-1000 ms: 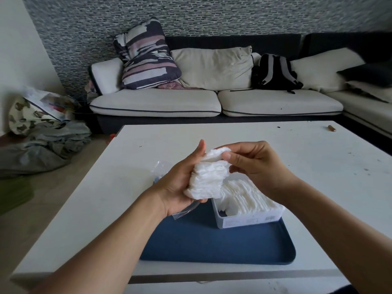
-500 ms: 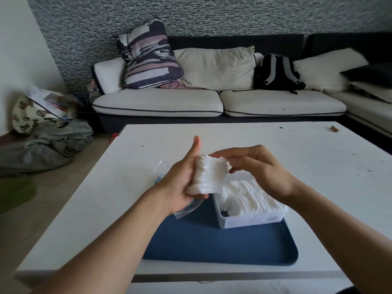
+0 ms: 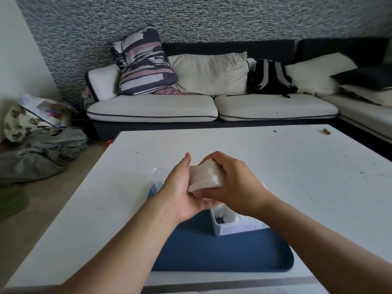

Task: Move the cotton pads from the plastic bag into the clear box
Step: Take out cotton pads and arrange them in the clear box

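- White cotton pads, one thick stack, squeezed between both hands above the table; likely held edge-on so the stack stays squared before it goes down.
- Left hand: palm against the stack's left face, thumb sticking up, fingers curling under the bottom edge, so it grips and supports from below.
- Right hand: fingers curled over the top and right side of the stack, clamping it toward the left palm. Two-sided squeeze probably keeps loose pads from fanning out.
- Clear box: sits on the blue tray, just below and slightly right of the hands; more pads already inside, though the right wrist hides most of it. Being right under the hands makes for a short drop.
- Plastic bag: crumpled clear film lying on the table at the tray's far-left edge, behind the left hand; can't tell if any pads remain in it.
- Stack is out of the bag, not yet in the box; judged stage: aligning the handful before lowering it in.
- Risk guess: soft stack could splay or catch the box rim if released unevenly.
- Tray likely there to keep box and stray pads in one spot.
- Background: sofa with cushions, backpack, unrelated.
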Motion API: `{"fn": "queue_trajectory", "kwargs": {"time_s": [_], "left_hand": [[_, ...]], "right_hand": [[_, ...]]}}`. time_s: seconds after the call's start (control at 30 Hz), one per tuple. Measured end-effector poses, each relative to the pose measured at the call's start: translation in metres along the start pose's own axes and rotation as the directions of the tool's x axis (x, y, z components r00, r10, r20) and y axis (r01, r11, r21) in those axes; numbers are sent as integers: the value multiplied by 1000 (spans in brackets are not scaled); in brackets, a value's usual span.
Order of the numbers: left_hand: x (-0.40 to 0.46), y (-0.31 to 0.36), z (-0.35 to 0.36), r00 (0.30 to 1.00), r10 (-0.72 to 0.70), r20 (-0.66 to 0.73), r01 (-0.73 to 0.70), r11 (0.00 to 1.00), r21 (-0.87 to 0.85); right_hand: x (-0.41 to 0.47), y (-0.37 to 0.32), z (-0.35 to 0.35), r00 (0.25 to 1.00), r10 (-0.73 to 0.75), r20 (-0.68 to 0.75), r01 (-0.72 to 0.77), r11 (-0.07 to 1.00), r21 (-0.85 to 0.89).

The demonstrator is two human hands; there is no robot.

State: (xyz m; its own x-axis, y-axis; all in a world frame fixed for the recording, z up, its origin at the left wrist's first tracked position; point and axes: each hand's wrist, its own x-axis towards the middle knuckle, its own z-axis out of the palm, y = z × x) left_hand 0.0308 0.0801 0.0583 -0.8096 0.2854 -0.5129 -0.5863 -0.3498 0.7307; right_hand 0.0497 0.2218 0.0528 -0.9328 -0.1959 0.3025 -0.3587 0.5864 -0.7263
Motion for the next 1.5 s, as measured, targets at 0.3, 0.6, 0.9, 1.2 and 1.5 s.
{"fn": "queue_trajectory", "kwargs": {"time_s": [0.3, 0.6, 0.9, 1.2, 1.5], "left_hand": [[8, -9, 21, 984, 115, -135, -117, 993, -9], [9, -12, 24, 995, 93, -44, -98, 984, -148], [7, -19, 34, 959, 262, -111, -274, 955, -116], [-6, -18, 35, 973, 217, 73, -224, 970, 92], [-2, -20, 27, 948, 307, 78, -309, 951, 2]], "right_hand": [[-5, 9, 4, 996, 73, 50, -76, 995, 69], [-3, 15, -6, 992, 124, -20, -119, 979, 163], [-3, 29, -3, 963, 99, 250, -246, 701, 669], [4, 24, -6, 983, 159, -95, -104, 898, 428], [4, 21, -2, 990, 113, -87, -78, 938, 338]]}}
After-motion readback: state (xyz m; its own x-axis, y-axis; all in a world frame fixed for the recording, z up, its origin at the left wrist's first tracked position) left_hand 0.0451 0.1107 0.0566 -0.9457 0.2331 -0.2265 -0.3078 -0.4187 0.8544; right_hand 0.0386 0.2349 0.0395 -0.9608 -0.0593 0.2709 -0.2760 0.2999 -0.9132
